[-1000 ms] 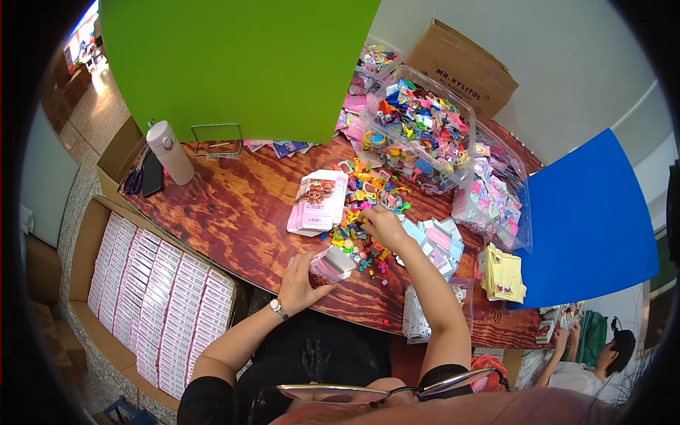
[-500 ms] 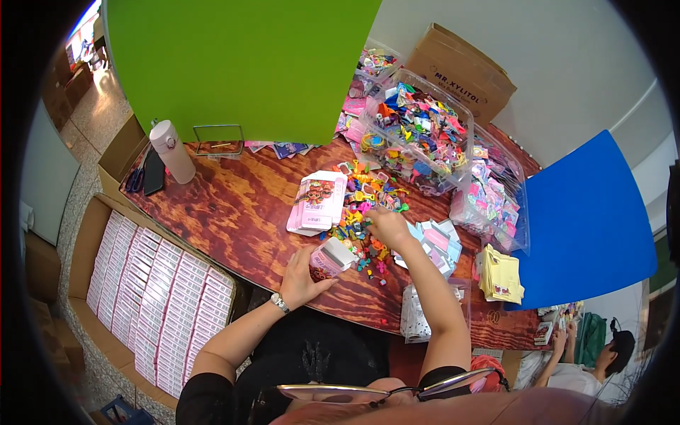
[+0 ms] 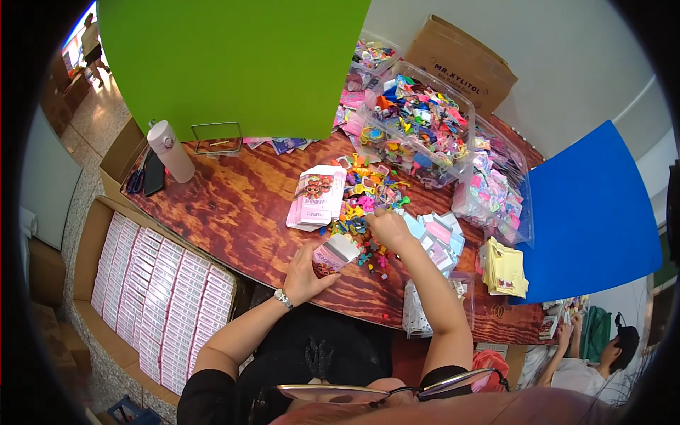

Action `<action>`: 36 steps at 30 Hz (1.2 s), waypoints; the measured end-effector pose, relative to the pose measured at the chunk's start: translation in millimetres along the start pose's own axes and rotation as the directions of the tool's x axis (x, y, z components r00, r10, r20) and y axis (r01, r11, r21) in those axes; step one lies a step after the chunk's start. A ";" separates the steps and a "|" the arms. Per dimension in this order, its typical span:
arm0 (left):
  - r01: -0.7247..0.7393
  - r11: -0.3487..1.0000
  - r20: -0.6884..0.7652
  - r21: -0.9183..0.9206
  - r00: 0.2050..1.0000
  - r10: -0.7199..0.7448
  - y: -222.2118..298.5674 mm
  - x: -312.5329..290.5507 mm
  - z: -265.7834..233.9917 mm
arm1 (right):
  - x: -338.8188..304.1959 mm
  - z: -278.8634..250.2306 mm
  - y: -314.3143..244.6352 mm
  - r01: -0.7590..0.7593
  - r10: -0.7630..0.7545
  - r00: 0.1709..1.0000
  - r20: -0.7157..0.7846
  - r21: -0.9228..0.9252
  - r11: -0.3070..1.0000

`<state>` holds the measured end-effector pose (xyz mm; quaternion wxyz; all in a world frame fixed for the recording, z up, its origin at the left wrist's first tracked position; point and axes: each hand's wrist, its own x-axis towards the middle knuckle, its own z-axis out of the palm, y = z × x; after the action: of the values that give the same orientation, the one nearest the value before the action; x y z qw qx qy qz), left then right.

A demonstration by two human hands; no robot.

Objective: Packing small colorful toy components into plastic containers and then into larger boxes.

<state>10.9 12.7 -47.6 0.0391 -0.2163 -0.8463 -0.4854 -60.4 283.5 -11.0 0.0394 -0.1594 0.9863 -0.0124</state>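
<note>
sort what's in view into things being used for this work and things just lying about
Likely in use:
open pink box in the left hand
small colourful toys by the right hand
stacked pink cartons

Likely lying about:
pale pink bottle
scissors
dark flat object

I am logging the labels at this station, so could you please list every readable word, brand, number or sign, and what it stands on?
I won't copy wording; print stands here:
Brown carton: dark lettering, legible.
Stacked pink-and-white flat boxes: lettering, too small to read reliably.
Small pink box in the left hand: lettering, too small and angled.
Rows of pink-and-white boxes: repeated print, too small.
</note>
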 end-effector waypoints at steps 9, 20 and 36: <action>-0.052 0.999 -0.015 0.006 0.999 0.052 16.1 1.8 -12.4 | -4.4 13.3 -0.8 0.098 -0.100 0.995 -0.024 -0.067 0.993; 0.006 1.000 0.002 -0.010 1.000 -0.006 5.7 1.7 0.8 | -17.5 -5.8 15.0 -0.036 0.035 0.996 -0.078 -0.011 0.999; -0.013 1.000 -0.017 0.015 1.000 0.013 5.2 2.3 -1.0 | -39.2 -62.1 -21.8 0.072 0.051 0.973 -0.227 0.502 0.862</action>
<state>10.8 14.9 -42.2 0.0510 -0.2172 -0.8482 -0.4804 -21.6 276.0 54.6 -0.0358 -0.1463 0.9451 -0.2900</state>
